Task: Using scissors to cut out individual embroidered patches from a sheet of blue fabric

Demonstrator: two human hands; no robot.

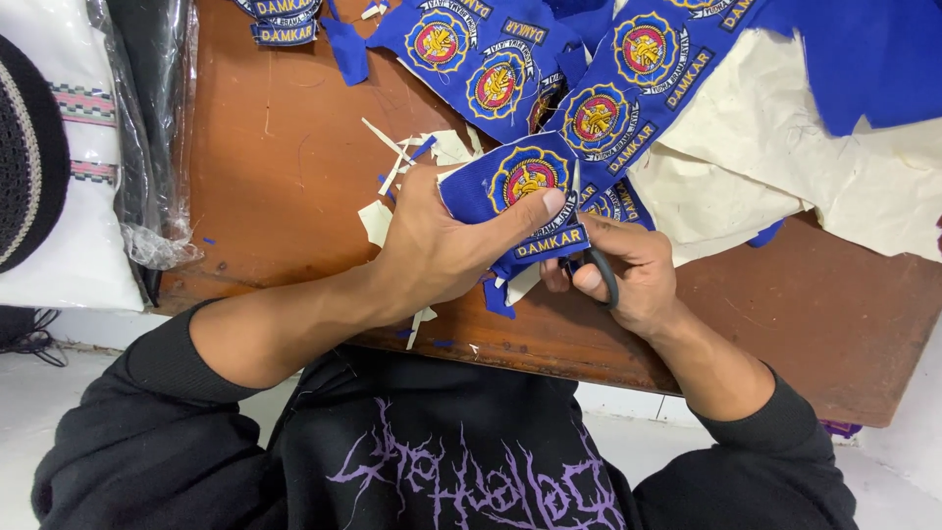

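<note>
A blue embroidered patch (525, 182), round emblem with a name strip below it, is held just above the near edge of a brown wooden table (285, 177), pinched in the left hand (446, 245), whose thumb lies flat across the emblem's lower right while the fingers curl behind the cloth. The right hand (628, 270) sits just beside it, clenched around the black handles of a pair of scissors (599, 275); the blades are hidden under the patch's name strip. Around the work, a long strip of uncut blue patches (599, 88) trails off toward the far right over cream backing fabric (785, 167), and white and blue trimmings (412, 157) litter the table behind the left hand. A clear plastic bag (157, 147) and a folded white cloth (83, 177) rest at the table's left edge. Both forearms reach in from black sleeves, wrists angled inward so the hands meet over the table edge.
</note>
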